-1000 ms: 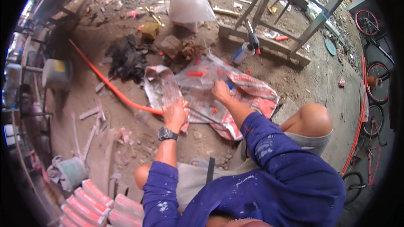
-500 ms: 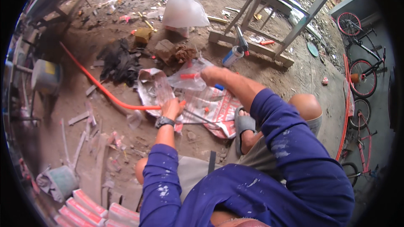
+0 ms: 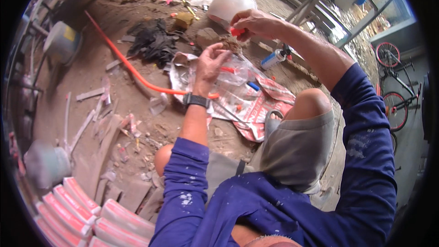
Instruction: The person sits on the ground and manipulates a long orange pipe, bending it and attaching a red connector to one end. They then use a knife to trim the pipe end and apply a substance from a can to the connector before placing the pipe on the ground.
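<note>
My right hand (image 3: pixel 257 24) is raised at the upper middle, its fingers closed on a small orange-red piece (image 3: pixel 237 32) whose kind I cannot make out. Lower and to the left, my left hand (image 3: pixel 210 67) is lifted with its fingers apart and nothing visible in them. Under its wrist runs a long orange pipe (image 3: pixel 132 70), its near end sticking out just past the watch. Below the hands a red-and-white sack (image 3: pixel 256 107) lies spread on the ground. On it are a clear plastic bag (image 3: pixel 238 74) with a red piece, a blue cylindrical piece (image 3: pixel 253 86) and a thin dark rod (image 3: pixel 231 115).
A blue-and-white gas canister with a torch head (image 3: pixel 273 58) stands beyond the sack. Black cloth (image 3: pixel 153 41) and a whitish plastic bag (image 3: pixel 233 0) lie farther off. Red-and-white boxes (image 3: pixel 75 199) are stacked at lower left; bicycles (image 3: pixel 395 105) are at the right.
My left hand has let go of the orange pipe and lifted. My right hand has moved up and away from the clear bag, now with the orange-red piece. The view has shifted slightly.
</note>
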Demonstrator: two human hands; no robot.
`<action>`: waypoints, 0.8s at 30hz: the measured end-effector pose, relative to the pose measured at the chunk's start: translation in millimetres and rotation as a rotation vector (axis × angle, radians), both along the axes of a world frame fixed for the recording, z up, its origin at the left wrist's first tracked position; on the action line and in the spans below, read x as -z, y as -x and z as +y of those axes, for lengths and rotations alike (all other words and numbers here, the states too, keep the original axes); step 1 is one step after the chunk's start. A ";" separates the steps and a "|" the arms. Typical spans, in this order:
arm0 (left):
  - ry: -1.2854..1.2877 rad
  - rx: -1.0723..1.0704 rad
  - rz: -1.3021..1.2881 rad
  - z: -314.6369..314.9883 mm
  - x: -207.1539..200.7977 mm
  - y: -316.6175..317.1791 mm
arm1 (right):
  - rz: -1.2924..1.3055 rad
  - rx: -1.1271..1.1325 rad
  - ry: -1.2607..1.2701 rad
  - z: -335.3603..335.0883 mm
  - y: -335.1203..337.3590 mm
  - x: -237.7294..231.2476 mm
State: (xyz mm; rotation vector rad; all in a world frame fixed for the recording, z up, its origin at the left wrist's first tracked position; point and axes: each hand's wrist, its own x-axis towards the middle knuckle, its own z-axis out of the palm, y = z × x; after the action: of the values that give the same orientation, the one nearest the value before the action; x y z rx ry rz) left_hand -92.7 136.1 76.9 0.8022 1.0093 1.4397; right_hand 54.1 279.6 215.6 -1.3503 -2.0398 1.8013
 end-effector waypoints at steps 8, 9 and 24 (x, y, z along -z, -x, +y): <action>-0.062 -0.346 -0.442 -13.6 -20.6 2.0 | 0.116 0.011 0.040 -54.3 65.8 14.0; -0.059 -0.338 -0.501 -18.9 -21.1 4.0 | 0.182 0.047 0.127 -62.4 68.5 19.3; 0.133 -0.426 -0.304 -38.6 -21.3 58.6 | -0.883 0.541 -0.737 14.6 -192.5 69.1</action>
State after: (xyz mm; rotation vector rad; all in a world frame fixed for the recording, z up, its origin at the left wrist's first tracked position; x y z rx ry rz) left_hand -151.3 97.4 98.3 0.2633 1.0638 1.7694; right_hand 246.6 294.2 146.4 -2.2686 -1.9664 0.1490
